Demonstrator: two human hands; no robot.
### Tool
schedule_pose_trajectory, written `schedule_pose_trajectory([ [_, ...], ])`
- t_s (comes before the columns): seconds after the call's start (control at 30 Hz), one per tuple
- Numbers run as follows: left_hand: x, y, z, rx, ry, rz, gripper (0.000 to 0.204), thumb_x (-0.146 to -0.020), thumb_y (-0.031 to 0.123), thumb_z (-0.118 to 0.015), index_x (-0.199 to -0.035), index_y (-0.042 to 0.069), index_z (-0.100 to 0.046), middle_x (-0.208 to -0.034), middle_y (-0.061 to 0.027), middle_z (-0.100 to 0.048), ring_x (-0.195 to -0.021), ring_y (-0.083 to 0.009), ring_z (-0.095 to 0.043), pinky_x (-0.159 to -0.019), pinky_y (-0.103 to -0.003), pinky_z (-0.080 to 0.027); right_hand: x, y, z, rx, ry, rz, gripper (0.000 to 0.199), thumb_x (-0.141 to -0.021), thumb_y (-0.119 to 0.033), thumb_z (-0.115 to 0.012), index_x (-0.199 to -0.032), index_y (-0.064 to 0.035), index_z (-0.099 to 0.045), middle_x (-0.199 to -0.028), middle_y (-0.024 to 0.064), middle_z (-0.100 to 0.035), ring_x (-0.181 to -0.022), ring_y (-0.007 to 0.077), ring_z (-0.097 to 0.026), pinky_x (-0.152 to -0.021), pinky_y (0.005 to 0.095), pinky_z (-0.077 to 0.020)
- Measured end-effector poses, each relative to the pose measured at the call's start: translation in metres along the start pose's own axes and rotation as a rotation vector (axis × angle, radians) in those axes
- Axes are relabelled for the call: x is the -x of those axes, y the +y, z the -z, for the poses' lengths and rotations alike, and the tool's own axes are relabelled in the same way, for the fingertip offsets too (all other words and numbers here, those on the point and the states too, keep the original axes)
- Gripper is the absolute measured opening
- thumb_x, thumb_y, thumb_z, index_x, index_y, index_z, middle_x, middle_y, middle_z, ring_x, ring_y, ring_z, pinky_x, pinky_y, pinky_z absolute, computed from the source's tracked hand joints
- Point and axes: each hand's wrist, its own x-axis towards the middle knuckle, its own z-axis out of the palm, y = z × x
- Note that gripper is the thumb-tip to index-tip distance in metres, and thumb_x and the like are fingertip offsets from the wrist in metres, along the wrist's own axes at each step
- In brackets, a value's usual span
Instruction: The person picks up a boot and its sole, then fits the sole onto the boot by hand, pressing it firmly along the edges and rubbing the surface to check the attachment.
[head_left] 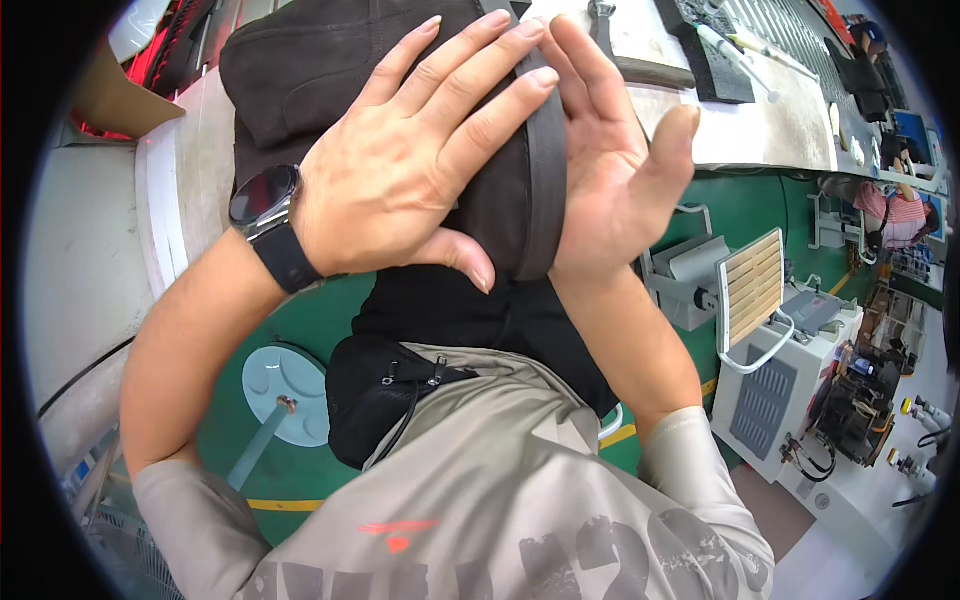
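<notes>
A dark brown boot (500, 220) lies on its side at the bench's near edge, its thick dark sole (546, 170) turned to the right. Across the upper lies my left hand (405, 165), its fingers stretched out and their tips reaching the sole's edge. A black watch is on that wrist. My right hand (612, 170) is raised flat along the sole's outer face, fingers extended and thumb apart. Between the two palms sits the front part of the boot. The boot's far end and the contact under my left palm are hidden.
Syringe-like tubes (735, 58) and a black foam block (705, 50) lie on the bench to the right. A cardboard piece (125, 85) stands at the left. Below are a pale blue round stool base (285, 393) and, right, a white machine (790, 375) with a slatted panel.
</notes>
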Motion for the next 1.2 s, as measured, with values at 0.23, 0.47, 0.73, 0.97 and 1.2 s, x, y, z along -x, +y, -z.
schedule_pose_trajectory([
  [0.23, 0.005, -0.002, -0.007, 0.103, -0.025, 0.032, 0.127, -0.077, 0.089, -0.054, -0.17, 0.006, -0.028, -0.173, -0.0281, -0.031, -0.159, -0.0492, -0.032, -0.13, -0.064, -0.021, -0.04, 0.041, 0.063, 0.356, -0.664, 0.415, 0.089, -0.114, -0.062, -0.027, -0.163, 0.0117, -0.036, -0.165, 0.028, -0.043, -0.158, 0.0337, -0.036, -0.132, 0.0461, -0.0226],
  [0.47, 0.01, -0.005, -0.009, 0.099, 0.015, 0.037, 0.121, -0.083, 0.089, -0.046, -0.166, 0.002, -0.035, -0.173, -0.0247, -0.032, -0.161, -0.0454, -0.031, -0.131, -0.064, -0.019, -0.042, 0.036, 0.059, 0.668, -0.685, 0.667, 0.06, -0.115, -0.034, -0.049, -0.151, 0.0143, -0.048, -0.143, 0.0234, -0.063, -0.13, 0.0262, -0.062, -0.111, 0.0395, -0.0481],
  [0.73, 0.02, 0.017, 0.004, 0.261, 0.096, 0.222, 0.112, -0.075, 0.059, -0.086, -0.16, 0.0, -0.045, -0.172, -0.0253, -0.036, -0.16, -0.0441, -0.034, -0.13, -0.061, -0.026, -0.041, 0.019, 0.056, 0.936, -0.668, 0.478, 0.069, -0.098, -0.029, -0.079, -0.15, 0.0083, -0.053, -0.133, 0.0199, -0.069, -0.123, 0.0229, -0.065, -0.107, 0.0388, -0.052],
  [0.97, 0.058, 0.058, 0.003, 1.628, 0.611, 1.19, 0.055, -0.115, 0.038, -0.054, -0.15, -0.004, -0.052, -0.148, -0.0234, -0.062, -0.134, -0.0347, -0.064, -0.118, -0.046, -0.048, -0.026, 0.0, 0.067, 0.805, -0.826, 0.25, 0.085, -0.089, -0.011, -0.084, -0.16, 0.0077, -0.041, -0.145, 0.0166, -0.062, -0.133, 0.02, -0.06, -0.115, 0.0371, -0.0477],
  [1.2, -0.018, 0.009, 0.05, 1.365, 1.062, 0.983, 0.05, -0.115, 0.034, -0.057, -0.156, 0.005, -0.052, -0.151, -0.0102, -0.064, -0.136, -0.0264, -0.063, -0.113, -0.047, -0.052, -0.044, 0.03, 0.08, 0.6, -0.974, 0.384, 0.092, -0.094, -0.019, -0.087, -0.165, 0.0057, -0.035, -0.149, 0.022, -0.061, -0.13, 0.0253, -0.066, -0.11, 0.0401, -0.0544],
])
